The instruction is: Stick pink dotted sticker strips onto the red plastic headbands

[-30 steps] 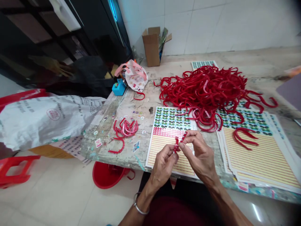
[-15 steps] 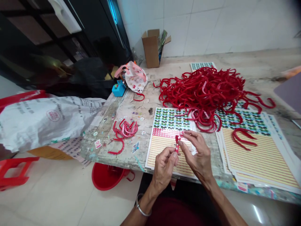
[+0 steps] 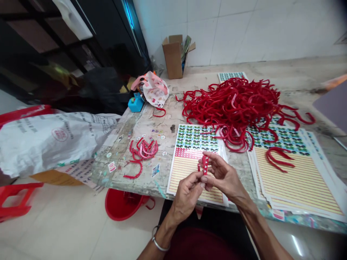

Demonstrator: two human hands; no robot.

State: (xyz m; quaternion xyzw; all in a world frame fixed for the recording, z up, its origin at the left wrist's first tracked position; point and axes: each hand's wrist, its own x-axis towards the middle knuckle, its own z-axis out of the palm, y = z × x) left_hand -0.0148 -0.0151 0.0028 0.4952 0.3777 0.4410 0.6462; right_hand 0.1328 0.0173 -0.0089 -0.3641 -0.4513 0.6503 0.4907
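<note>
Between my hands is a small red curved band (image 3: 205, 167) with a strip of white marks along its face. My left hand (image 3: 187, 195) pinches its lower end between thumb and fingers. Higher up, my right hand (image 3: 226, 177) has thumb and fingertips closed around the same band. Beneath both hands lies a printed sheet (image 3: 180, 177) with green-and-blue pictures at the top, a few red-pink rows and many yellow stripes. A large heap of red curved bands (image 3: 235, 101) lies just beyond it. To the left, a small pile of bands (image 3: 146, 148) shows pale pink faces.
More printed sheets (image 3: 298, 180) are stacked at the right, with loose red bands (image 3: 279, 159) on top. At the back stand a cardboard box (image 3: 172, 61), a patterned bag (image 3: 154, 90) and a blue container (image 3: 136, 103). A red bucket (image 3: 121, 206) sits below the table edge.
My right hand has moved down and closed around the band, where its fingertips were at a strip above it. The band now stands more upright, its marked face towards me.
</note>
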